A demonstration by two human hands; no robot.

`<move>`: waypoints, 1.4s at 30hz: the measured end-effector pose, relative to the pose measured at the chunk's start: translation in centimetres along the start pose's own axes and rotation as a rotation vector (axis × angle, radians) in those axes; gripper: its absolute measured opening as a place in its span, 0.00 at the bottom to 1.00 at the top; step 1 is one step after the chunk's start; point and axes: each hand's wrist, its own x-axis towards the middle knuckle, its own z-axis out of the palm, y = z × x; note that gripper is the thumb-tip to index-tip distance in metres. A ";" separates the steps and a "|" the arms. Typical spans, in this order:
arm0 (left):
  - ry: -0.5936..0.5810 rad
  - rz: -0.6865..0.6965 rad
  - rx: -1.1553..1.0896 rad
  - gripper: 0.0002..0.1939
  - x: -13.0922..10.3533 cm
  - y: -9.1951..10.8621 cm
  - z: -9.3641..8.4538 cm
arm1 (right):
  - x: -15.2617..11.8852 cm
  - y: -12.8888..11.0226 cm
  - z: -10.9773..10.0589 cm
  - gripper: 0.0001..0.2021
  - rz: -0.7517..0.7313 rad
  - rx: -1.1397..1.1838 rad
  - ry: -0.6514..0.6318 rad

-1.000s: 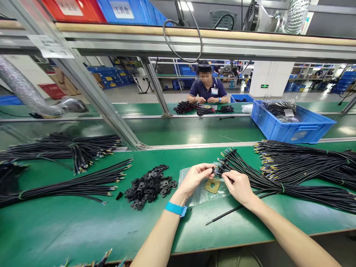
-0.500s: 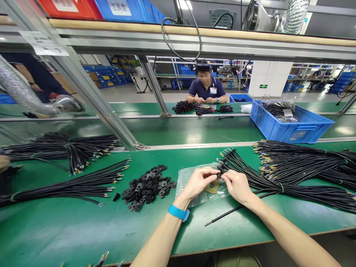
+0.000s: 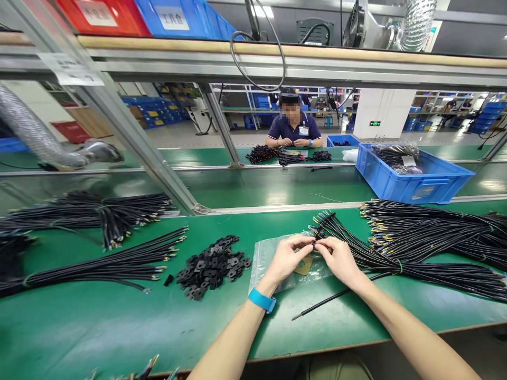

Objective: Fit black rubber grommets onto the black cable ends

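My left hand point(image 3: 291, 258) and my right hand point(image 3: 339, 262) meet fingertip to fingertip, both pinched on a small black part mostly hidden by the fingers. Below them lies a clear plastic bag point(image 3: 261, 264) with a yellowish plate with a hole point(image 3: 303, 266) showing on it. Just beyond my fingers are the stripped ends of a bundle of black cables point(image 3: 372, 258), some with black pieces on them. One black cable point(image 3: 322, 304) extends out under my right wrist. To the left sits a heap of small flat black pieces with holes point(image 3: 214, 266).
More black cable bundles lie at the left point(image 3: 103, 269) and right point(image 3: 431, 232). A blue bin point(image 3: 415, 182) with bagged parts stands at the back right. A slanted metal post point(image 3: 150, 158) rises at left. Across the bench sits a co-worker point(image 3: 293, 129).
My hands have drawn closer together, the fingertips now nearly touching around the small black part. The view has shifted slightly. A person at the far left is no longer seen.
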 end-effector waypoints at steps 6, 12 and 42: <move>-0.052 0.046 0.041 0.11 -0.3 0.1 -0.1 | -0.5 0.0 -0.2 0.12 -0.067 -0.057 0.000; -0.136 0.150 0.042 0.10 -0.5 0.4 0.2 | -0.1 0.8 -0.1 0.13 0.113 0.184 -0.134; 0.258 -0.091 1.057 0.14 -0.4 1.1 -7.8 | 0.2 -0.3 -2.6 0.15 -0.199 -0.298 -0.023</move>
